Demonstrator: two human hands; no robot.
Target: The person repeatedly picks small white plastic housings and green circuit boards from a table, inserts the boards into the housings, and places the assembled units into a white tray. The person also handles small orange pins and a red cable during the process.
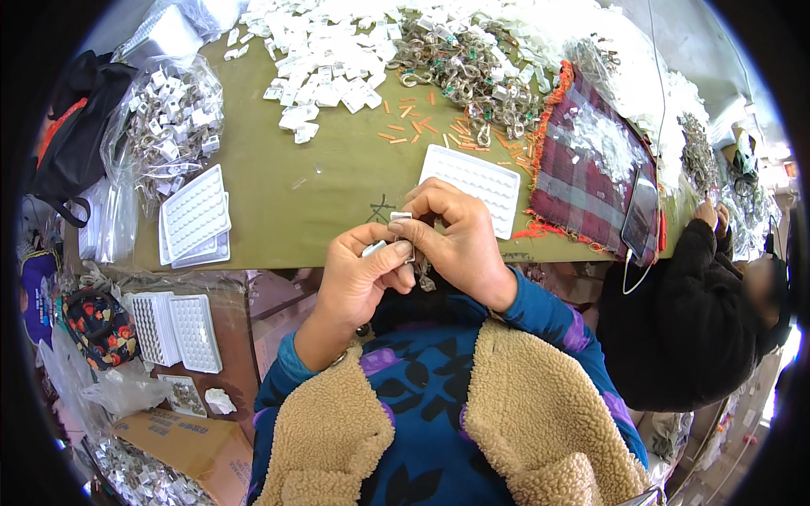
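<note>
Both my hands meet over the table's near edge, fingertips close together. My right hand (460,240) is closed, with a small white plastic piece (400,216) pinched at its thumb and forefinger. My left hand (359,274) is closed too, and another small white piece (373,249) shows between its thumb and fingers. Below the fingers dangles a short metallic keychain (426,282); which hand bears it I cannot tell. Just beyond my right hand lies a white tray with rows of small hollows (477,181).
White pieces (329,80) and metal keychains (481,72) are heaped at the back, near scattered orange strips (413,122). A plaid cloth (582,160) with a phone (639,215) lies right. Stacked trays (194,215) and a filled bag (173,118) stand left. Another person (683,320) sits at right.
</note>
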